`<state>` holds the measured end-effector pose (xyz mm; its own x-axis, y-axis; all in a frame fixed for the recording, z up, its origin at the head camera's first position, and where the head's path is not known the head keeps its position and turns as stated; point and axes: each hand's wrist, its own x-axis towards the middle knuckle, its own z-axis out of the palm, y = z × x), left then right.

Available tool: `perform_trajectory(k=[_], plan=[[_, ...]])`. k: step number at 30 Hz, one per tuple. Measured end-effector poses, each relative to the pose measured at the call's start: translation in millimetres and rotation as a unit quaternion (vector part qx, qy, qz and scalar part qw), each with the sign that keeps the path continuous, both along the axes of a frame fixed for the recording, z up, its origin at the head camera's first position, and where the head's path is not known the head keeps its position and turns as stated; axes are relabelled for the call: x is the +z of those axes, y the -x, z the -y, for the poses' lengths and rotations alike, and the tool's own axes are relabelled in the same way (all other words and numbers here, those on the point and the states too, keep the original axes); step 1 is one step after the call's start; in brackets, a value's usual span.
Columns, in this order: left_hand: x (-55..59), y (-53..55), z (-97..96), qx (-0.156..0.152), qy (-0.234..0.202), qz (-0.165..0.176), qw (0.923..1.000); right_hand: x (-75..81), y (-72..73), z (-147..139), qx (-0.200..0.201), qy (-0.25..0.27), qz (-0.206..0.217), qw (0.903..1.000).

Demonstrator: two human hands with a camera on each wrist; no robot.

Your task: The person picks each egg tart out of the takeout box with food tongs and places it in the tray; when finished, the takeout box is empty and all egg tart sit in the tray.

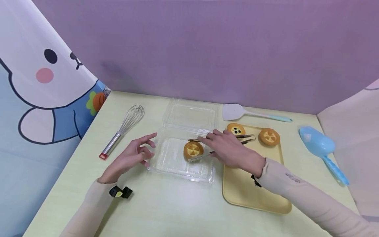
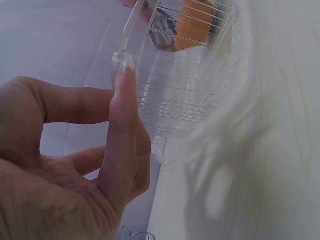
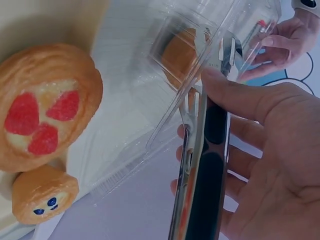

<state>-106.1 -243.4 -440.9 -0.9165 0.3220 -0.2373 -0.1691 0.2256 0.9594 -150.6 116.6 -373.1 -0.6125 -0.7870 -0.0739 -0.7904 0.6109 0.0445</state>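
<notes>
My right hand [image 1: 226, 148] grips metal tongs [image 3: 207, 165] with dark handle panels. Their ends straddle a round tart [image 1: 193, 150] with pale wedge-shaped topping, inside the base of a clear plastic clamshell box [image 1: 170, 158]. Whether the tart touches the box floor, I cannot tell. At the box's left side, my left hand [image 1: 134, 154] has loosely bent fingers, and one fingertip [image 2: 125, 82] touches the clear rim. A yellow tray [image 1: 248, 191] under my right forearm carries a blueberry tart [image 1: 236, 129], another wedge-topped tart [image 1: 269, 137] and a strawberry tart [image 3: 45, 107], mostly hidden in the head view.
Left of the box lies a whisk [image 1: 124, 128]. The box's open lid [image 1: 190, 115] extends toward the purple back wall. A white spatula [image 1: 234, 112] lies behind the tray, and a blue scoop [image 1: 318, 141] is at the far right.
</notes>
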Motion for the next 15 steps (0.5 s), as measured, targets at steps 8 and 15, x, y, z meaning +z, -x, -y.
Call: perform_trajectory(k=[8,15], plan=[[-1.3,1.7,0.8,-0.001,0.005,0.002,1.0,-3.0,4.2,5,0.002,-0.008,0.007,0.9999],[-1.3,1.4,1.3,0.002,0.005,-0.002,1.0,-10.6,6.2,10,0.011,-0.009,-0.002,0.9999]])
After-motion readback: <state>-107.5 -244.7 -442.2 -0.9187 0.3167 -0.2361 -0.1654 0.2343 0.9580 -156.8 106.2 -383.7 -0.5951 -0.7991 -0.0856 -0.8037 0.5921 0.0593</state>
